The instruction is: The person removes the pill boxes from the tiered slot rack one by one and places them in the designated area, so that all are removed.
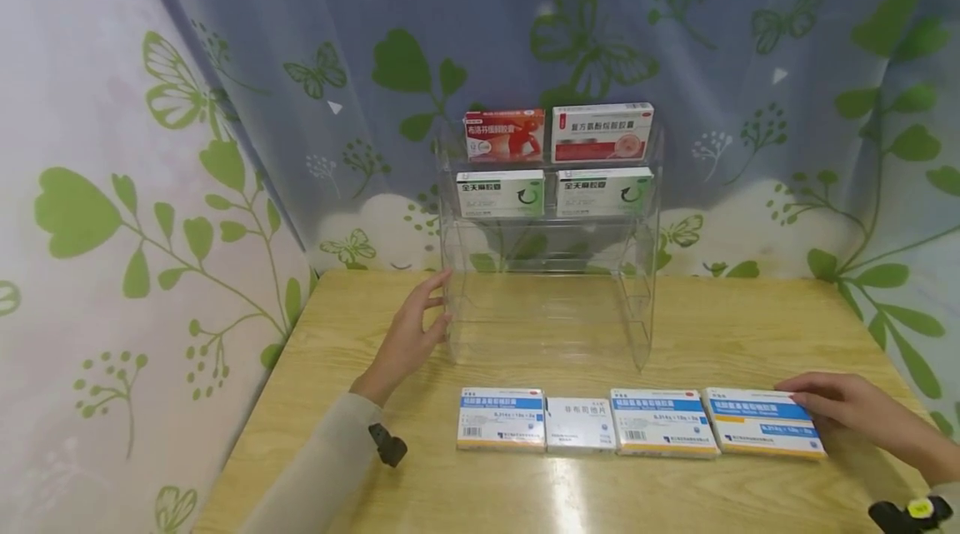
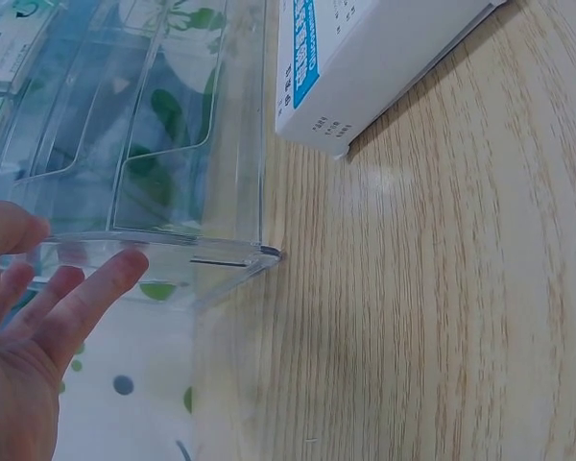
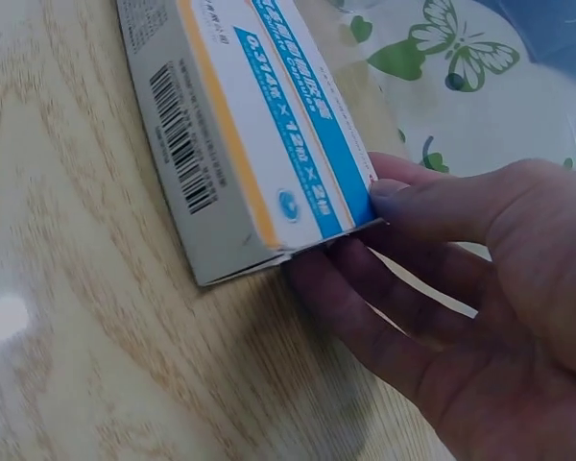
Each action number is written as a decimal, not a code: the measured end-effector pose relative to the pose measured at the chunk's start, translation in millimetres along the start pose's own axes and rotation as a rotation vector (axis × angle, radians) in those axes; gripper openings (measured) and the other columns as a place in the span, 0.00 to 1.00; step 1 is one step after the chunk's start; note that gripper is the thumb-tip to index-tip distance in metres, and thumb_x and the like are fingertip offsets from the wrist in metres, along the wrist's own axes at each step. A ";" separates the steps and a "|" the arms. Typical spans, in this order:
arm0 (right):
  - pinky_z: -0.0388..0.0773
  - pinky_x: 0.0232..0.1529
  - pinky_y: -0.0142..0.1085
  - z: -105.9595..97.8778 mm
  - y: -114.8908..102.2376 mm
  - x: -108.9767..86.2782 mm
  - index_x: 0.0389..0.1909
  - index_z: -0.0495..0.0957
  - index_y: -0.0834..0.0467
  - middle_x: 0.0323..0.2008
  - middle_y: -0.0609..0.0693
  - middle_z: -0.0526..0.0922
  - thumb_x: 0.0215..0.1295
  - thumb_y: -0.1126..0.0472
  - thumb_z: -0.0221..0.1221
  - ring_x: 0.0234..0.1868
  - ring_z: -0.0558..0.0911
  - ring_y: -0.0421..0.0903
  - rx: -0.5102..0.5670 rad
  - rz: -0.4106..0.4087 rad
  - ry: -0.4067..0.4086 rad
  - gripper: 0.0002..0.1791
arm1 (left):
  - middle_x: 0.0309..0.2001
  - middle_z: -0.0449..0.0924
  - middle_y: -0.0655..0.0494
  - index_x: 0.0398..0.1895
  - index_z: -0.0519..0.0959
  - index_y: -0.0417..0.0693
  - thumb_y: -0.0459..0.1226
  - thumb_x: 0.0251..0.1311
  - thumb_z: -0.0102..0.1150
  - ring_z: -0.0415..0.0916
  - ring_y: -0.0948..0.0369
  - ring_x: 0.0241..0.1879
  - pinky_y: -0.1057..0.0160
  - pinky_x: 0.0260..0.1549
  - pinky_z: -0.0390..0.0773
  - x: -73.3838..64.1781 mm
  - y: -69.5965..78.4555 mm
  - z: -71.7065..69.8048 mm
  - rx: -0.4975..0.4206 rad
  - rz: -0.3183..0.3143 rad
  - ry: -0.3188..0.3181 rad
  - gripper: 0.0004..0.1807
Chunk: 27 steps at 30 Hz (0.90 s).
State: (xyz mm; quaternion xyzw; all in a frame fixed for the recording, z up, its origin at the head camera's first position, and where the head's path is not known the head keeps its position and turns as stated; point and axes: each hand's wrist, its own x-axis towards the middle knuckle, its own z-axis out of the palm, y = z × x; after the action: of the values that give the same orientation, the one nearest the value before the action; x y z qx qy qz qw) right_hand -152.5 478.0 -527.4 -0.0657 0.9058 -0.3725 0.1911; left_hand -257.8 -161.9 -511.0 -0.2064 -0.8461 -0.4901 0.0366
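My left hand [image 1: 408,334] touches the left wall of a clear acrylic display rack [image 1: 642,334], its fingers extended along the plastic in the left wrist view. On the right, my right hand [image 1: 862,416] pinches the far right corner of a white medicine box [image 1: 765,426] with blue and orange bands. The right wrist view has the thumb [image 3: 427,204] on the box's top corner and the other fingers at its end and underside. This box ends a row that also holds two similar boxes [image 1: 501,421] [image 1: 663,424] and a smaller plain white box [image 1: 580,426].
The rack's top tier carries a red box [image 1: 504,136] and a white-and-red box [image 1: 602,134]. Two white-and-green boxes [image 1: 500,194] [image 1: 604,192] stand on the tier below. Patterned curtains [image 1: 480,17] hang behind and left of the wooden table [image 1: 750,326].
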 end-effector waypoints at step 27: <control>0.92 0.38 0.33 6.4 1.3 1.6 0.64 0.77 0.79 0.55 0.72 0.86 0.85 0.70 0.52 0.40 0.86 0.27 -0.034 -0.026 0.038 0.18 | 0.85 0.58 0.47 0.88 0.57 0.64 0.27 0.79 0.58 0.74 0.38 0.73 0.64 0.43 0.94 -0.5 0.3 -0.4 0.011 -0.015 -0.003 0.42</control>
State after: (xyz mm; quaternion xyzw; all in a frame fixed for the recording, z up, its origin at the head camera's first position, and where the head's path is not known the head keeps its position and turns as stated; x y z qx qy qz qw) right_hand -151.5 474.3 -532.9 -0.0734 0.9145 -0.3607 0.1680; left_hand -257.2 -162.3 -510.6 -0.2005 -0.8503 -0.4856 0.0328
